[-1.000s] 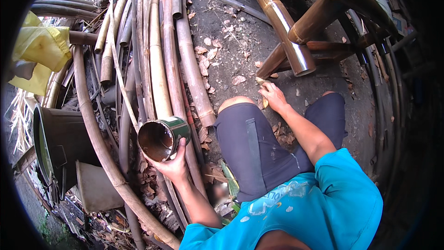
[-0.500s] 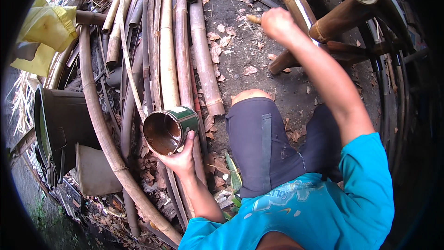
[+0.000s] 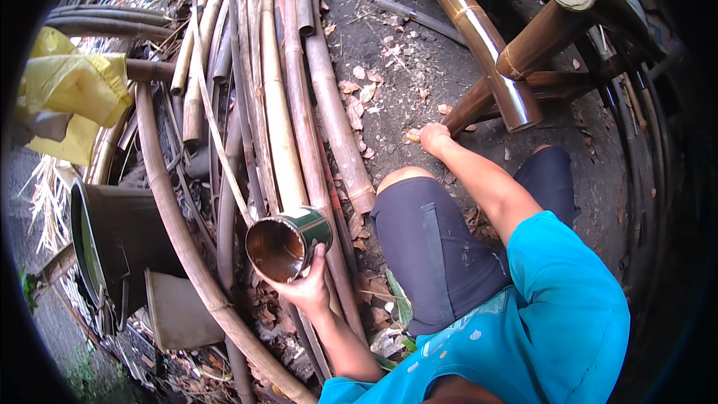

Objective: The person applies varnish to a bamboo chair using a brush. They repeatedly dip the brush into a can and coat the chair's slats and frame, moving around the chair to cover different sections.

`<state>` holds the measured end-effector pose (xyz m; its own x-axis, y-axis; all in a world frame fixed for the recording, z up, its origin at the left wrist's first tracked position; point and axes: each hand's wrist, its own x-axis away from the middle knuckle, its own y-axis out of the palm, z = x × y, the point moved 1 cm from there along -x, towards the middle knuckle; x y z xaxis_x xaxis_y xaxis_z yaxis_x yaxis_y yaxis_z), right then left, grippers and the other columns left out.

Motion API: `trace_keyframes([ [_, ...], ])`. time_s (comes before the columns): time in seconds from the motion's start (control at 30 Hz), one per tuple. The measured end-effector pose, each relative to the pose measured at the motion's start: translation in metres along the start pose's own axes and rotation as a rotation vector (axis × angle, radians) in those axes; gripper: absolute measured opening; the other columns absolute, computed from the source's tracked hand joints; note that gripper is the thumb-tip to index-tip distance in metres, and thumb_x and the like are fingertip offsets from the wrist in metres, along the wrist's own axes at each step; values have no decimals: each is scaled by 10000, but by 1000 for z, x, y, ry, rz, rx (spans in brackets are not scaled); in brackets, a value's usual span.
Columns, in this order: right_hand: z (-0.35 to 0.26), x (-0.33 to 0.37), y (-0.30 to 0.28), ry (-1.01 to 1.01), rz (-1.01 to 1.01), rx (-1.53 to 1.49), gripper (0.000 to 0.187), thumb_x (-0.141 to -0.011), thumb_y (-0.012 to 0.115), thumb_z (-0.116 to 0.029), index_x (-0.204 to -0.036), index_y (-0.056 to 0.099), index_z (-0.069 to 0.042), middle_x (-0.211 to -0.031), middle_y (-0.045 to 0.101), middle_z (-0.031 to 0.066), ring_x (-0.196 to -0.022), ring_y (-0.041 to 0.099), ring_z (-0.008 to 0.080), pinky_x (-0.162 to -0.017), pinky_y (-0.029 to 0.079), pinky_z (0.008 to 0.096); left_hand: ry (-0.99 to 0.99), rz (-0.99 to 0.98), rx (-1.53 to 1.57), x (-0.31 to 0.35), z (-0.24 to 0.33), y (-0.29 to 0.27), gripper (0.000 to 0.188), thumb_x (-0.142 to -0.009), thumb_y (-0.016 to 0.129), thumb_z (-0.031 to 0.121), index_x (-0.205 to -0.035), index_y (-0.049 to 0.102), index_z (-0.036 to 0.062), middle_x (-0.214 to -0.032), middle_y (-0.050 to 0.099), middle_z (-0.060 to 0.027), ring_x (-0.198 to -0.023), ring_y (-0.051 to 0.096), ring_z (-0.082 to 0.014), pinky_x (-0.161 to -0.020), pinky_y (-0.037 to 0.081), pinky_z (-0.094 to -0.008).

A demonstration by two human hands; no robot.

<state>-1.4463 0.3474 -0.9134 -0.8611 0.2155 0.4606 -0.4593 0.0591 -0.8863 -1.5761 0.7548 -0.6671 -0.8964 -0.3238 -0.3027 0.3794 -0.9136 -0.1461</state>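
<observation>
My left hand [image 3: 305,292] is wrapped round a green can [image 3: 318,225], held tilted on its side above the bamboo poles. Glossy brown residue coats the can's inside. My right hand [image 3: 435,139] is closed in a fist low beside a leg of a brown bamboo frame [image 3: 477,30]. From the left of that fist sticks a short yellowish handle [image 3: 413,136]; the other end of the tool is hidden. The frame's bamboo shines as if wet or varnished, and the lower end of its curved pole hangs just above and right of my fist.
Long bamboo poles [image 3: 278,105] lie side by side on the left. Beyond them are a dark bucket [image 3: 131,217], a pale bucket [image 3: 183,310] and a yellow cloth [image 3: 78,86]. A loose dark pole [image 3: 422,19] lies on the leaf-strewn ground [image 3: 396,67].
My right hand has come down and nearer, from the upper part of the frame to its lower leg. The can in my left hand has shifted slightly right and down in the picture.
</observation>
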Motion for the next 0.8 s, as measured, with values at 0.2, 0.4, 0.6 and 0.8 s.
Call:
trace_keyframes([
  [0.2,-34,92,-139,-161,468,-328,207,-885,580,-115,-983,731,-12,-973,728,239,-942,720,393,-807,578,496,8,19,-105,-4,-19,-35,940,-711,873,-39,-1494,353,-10,-1447,485,-177,-1300,513,-283,-1135,394,-440],
  [0.4,6,101,-120,-148,249,-345,187,-844,685,-154,-987,732,-43,-989,729,226,-980,711,388,-875,563,479,87,-41,-136,-2,-23,0,916,-711,879,-15,-1479,379,-10,-1426,504,-173,-1283,528,-283,-1130,401,-441],
  [0.6,23,253,-260,-455,933,-366,322,-875,696,-77,-1196,661,-74,-1081,714,137,-948,689,295,-857,556,411,74,-39,-82,-1,-11,-12,918,-713,875,-18,-1482,373,-17,-1417,513,-178,-1273,540,-282,-1113,427,-443],
  [0.8,93,344,-324,-282,1421,21,333,-877,718,-112,-1208,694,-81,-1146,710,131,-988,678,283,-854,559,363,89,-41,-51,-7,4,-10,927,-714,880,-20,-1486,367,-7,-1420,509,-178,-1276,536,-283,-1113,424,-440],
])
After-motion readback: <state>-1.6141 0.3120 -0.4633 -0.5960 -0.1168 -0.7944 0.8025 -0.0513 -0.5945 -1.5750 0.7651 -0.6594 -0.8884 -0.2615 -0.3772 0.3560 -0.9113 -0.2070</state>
